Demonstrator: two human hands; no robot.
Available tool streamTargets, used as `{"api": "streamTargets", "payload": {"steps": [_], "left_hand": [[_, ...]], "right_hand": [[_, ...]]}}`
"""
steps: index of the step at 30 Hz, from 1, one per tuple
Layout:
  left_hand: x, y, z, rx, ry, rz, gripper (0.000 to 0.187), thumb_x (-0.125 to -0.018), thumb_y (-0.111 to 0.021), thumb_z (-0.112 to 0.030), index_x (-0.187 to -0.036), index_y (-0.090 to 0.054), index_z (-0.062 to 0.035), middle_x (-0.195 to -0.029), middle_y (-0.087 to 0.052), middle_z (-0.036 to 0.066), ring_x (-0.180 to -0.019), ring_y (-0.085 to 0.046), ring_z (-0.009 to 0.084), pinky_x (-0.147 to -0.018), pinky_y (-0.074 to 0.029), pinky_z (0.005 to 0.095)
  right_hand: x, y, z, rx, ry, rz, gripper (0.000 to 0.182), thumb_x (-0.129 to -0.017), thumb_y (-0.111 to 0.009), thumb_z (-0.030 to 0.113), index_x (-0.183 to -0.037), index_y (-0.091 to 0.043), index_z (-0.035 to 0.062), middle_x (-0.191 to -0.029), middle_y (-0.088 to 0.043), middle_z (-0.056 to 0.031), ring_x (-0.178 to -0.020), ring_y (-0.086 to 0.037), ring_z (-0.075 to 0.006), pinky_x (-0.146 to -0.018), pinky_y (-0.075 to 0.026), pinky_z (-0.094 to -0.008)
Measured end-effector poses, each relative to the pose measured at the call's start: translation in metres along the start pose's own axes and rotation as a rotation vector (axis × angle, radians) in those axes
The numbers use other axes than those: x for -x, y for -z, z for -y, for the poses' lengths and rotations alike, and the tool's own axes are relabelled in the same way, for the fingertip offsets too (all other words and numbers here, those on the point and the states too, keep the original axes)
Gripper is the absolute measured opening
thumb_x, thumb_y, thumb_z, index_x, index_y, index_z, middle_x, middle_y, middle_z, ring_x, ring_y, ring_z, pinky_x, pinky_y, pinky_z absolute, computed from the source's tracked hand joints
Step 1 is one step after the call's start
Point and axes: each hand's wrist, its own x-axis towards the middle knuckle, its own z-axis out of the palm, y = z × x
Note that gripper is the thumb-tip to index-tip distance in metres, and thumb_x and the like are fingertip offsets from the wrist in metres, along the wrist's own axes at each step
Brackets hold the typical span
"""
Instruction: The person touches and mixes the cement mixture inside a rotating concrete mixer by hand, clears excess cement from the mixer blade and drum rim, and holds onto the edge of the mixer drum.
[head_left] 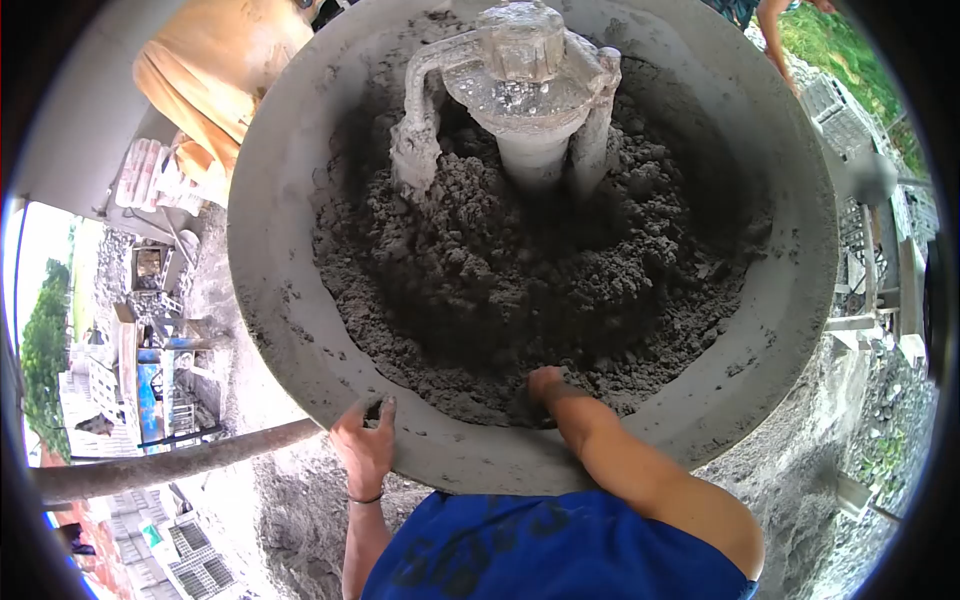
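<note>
A large round mixer drum (275,235) fills the middle of the view, its wide rim coated in grey. Crumbly grey mortar mix (480,250) lies around the central mixing shaft (530,155), whose caked arms (413,140) reach down into it. My left hand (364,442) grips the near-left rim, thumb on the inner side; its other fingers are partly hidden. Over the near rim, my right hand (547,386) reaches down to the mix at the near edge. Its fingers are blurred and hidden, so their pose does not show.
A horizontal pole (180,465) meets the drum at the left. A tan tarp (225,60) and stacked bags (150,175) stand at the upper left. Another person's arm (772,35) shows at the upper right, near concrete blocks (828,100). Timber (908,290) lies at the right.
</note>
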Motion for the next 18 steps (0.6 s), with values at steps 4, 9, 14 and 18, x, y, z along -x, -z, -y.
{"api": "streamTargets", "payload": {"steps": [4,9,14,18], "left_hand": [[-0.003,0.001,-0.001,-0.024,-0.032,-0.046,0.020,-0.075,-0.080,-0.014,-0.087,-0.073,0.0000,-0.085,-0.072,0.019,-0.077,-0.069,0.0374,-0.072,-0.053,0.0402],[-0.002,-0.001,0.006,0.015,-0.006,-0.061,0.021,-0.075,-0.080,-0.014,-0.088,-0.073,0.0004,-0.085,-0.071,0.019,-0.076,-0.069,0.0369,-0.070,-0.053,0.0393],[-0.003,0.002,0.007,0.006,0.005,-0.017,0.022,-0.076,-0.079,-0.021,-0.087,-0.074,-0.0024,-0.082,-0.071,0.018,-0.074,-0.069,0.0360,-0.069,-0.053,0.0401],[-0.003,0.003,0.009,-0.022,-0.003,-0.038,0.024,-0.077,-0.079,-0.025,-0.087,-0.074,-0.0037,-0.082,-0.071,0.017,-0.074,-0.069,0.0354,-0.069,-0.053,0.0407]], "right_hand": [[0.011,0.013,-0.008,-0.114,-0.030,-0.129,0.040,-0.077,-0.071,0.036,-0.108,-0.073,0.0122,-0.115,-0.071,-0.0098,-0.107,-0.068,-0.0300,-0.091,-0.052,-0.0492],[0.018,0.002,-0.006,-0.073,0.164,-0.361,0.029,-0.077,-0.068,0.033,-0.094,-0.075,0.0109,-0.105,-0.071,-0.0167,-0.099,-0.070,-0.0334,-0.082,-0.053,-0.0501],[-0.001,-0.006,0.012,-0.196,0.089,-0.278,0.026,-0.083,-0.061,0.026,-0.096,-0.075,0.0086,-0.107,-0.071,-0.0178,-0.102,-0.068,-0.0364,-0.086,-0.051,-0.0538],[-0.002,-0.001,0.036,-0.157,0.223,-0.067,0.031,-0.086,-0.057,0.023,-0.106,-0.072,0.0048,-0.117,-0.068,-0.0194,-0.110,-0.065,-0.0374,-0.091,-0.050,-0.0554]]}}
